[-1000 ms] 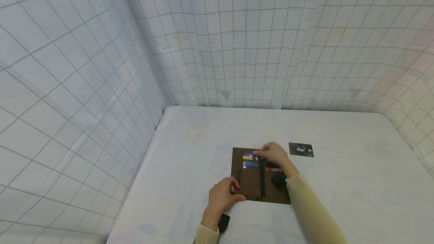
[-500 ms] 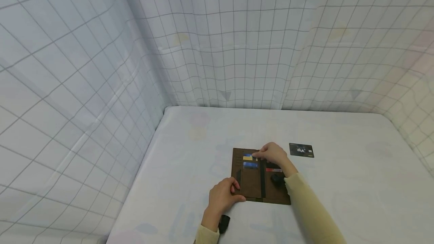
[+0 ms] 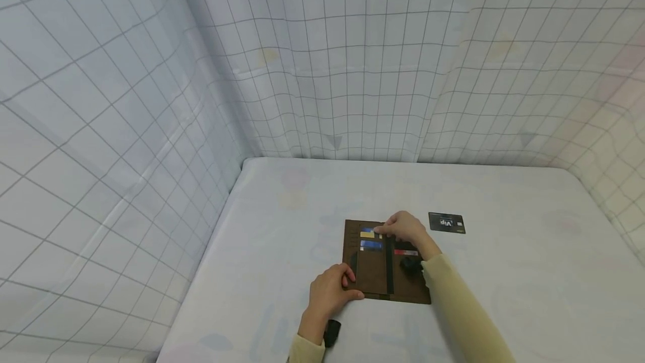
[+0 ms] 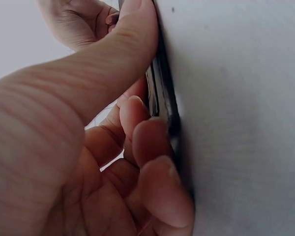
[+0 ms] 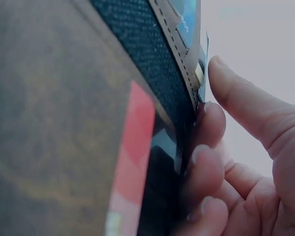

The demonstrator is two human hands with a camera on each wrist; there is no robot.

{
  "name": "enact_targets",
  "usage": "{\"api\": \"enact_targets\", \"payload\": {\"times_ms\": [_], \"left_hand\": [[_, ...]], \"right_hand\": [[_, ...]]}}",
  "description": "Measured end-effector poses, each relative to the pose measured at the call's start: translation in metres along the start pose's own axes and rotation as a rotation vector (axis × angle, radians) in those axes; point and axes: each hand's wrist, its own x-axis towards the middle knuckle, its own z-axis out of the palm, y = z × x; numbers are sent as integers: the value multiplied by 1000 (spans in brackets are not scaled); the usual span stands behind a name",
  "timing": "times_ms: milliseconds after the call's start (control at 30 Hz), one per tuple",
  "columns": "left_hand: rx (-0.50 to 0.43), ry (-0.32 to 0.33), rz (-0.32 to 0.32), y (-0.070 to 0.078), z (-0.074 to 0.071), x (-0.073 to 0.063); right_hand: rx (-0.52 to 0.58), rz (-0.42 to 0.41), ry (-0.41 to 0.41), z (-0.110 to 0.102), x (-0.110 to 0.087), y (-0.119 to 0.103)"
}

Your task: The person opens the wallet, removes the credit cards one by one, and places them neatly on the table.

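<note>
An open brown wallet (image 3: 373,272) lies on the table, a black elastic band (image 3: 389,273) down its middle. My left hand (image 3: 330,290) holds its near left corner, thumb along the near edge and fingers bent at the left side. At the far end, my right hand (image 3: 407,228) pinches the edge of a blue and yellow card (image 3: 368,234) in the upper slot. In the right wrist view, thumb and forefinger meet at that card's edge. A blue card (image 3: 371,245) fills the slot below. A red card (image 5: 132,152) pokes out of the other half.
A black card marked "Vip" (image 3: 447,223) lies on the white table (image 3: 282,228), right of the wallet. Each wrist wears a small black camera. White cloth with a grid of lines (image 3: 332,71) hangs behind and at both sides.
Almost nothing differs. The right hand stays at the upper slot, with its wrist shifted very slightly left. The left hand and wallet keep their places.
</note>
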Motion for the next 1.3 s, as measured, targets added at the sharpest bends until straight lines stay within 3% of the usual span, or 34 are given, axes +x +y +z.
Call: {"api": "enact_targets", "payload": {"times_ms": [567,767,933,1300], "left_hand": [[17,-1,7,-1,0,1],[11,-3,5,1,-1,1],[12,-4,1,2,0,1],[10,-5,2,1,0,0]], "right_hand": [[58,41,-12,-1,5,-2],[31,18,10,0,2,-5],[19,44,41,1,1,-7],[33,46,41,1,-1,-4]]}}
